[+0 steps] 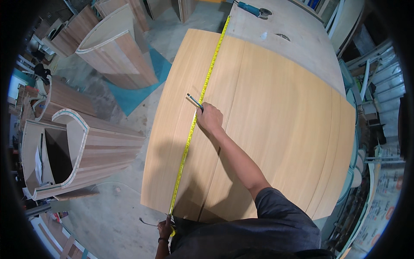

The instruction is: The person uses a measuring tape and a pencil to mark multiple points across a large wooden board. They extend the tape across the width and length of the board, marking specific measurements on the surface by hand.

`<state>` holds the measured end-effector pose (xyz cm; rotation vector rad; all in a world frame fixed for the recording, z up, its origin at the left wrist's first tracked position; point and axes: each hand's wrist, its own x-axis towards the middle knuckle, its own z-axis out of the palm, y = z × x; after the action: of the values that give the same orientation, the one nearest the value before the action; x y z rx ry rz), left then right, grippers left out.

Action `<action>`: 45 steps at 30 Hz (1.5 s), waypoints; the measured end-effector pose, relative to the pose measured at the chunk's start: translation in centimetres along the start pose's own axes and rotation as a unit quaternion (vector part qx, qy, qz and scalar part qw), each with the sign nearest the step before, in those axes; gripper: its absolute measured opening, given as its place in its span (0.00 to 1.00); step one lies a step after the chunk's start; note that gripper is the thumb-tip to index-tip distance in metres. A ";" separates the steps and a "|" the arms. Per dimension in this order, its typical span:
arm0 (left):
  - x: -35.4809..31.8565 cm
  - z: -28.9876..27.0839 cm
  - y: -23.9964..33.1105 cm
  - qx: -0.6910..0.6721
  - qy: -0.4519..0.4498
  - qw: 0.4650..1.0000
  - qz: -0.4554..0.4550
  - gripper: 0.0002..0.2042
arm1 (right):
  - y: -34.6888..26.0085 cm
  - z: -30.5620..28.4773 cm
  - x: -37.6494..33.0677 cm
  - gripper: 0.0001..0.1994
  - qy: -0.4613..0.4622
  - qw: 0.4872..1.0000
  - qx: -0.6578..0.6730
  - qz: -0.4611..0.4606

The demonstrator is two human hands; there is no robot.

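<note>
A yellow tape measure (188,144) is stretched along the light wood panel (276,116), from its near edge to past its far edge. At the near edge my left hand (164,228) is closed around the tape's case, which is mostly hidden. My right hand (210,118) rests over the panel beside the tape. Between its closed fingers is a pencil (195,100), tilted up toward the far left. Seam lines run lengthwise through the panel, and my arm and body cast shadows on it.
Beyond the panel, a grey tabletop (297,47) carries a teal angle grinder (254,9) and a toothed saw blade (283,37). Curved wooden cabinet pieces (103,146) stand on the concrete floor at left, one on a teal sheet (138,97). Stacked materials (377,181) line the right side.
</note>
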<state>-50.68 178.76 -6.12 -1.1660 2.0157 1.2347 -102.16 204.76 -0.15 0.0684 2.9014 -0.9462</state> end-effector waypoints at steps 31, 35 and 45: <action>3.0 0.6 -8.6 0.168 -0.035 0.969 0.178 0.15 | 0.3 1.1 -0.9 0.17 -0.003 0.994 -0.101 0.030; 0.6 -0.7 -1.3 0.049 0.018 0.999 -0.010 0.31 | -0.4 1.3 0.8 0.21 -0.028 0.994 -0.105 -0.003; 0.1 -0.8 1.5 0.022 0.006 0.998 -0.051 0.34 | -0.3 1.8 1.1 0.21 -0.018 0.991 -0.131 0.008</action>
<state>-52.02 178.38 -5.14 -1.2421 1.9551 1.1316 -103.13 203.45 -1.49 0.0548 2.9572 -0.5491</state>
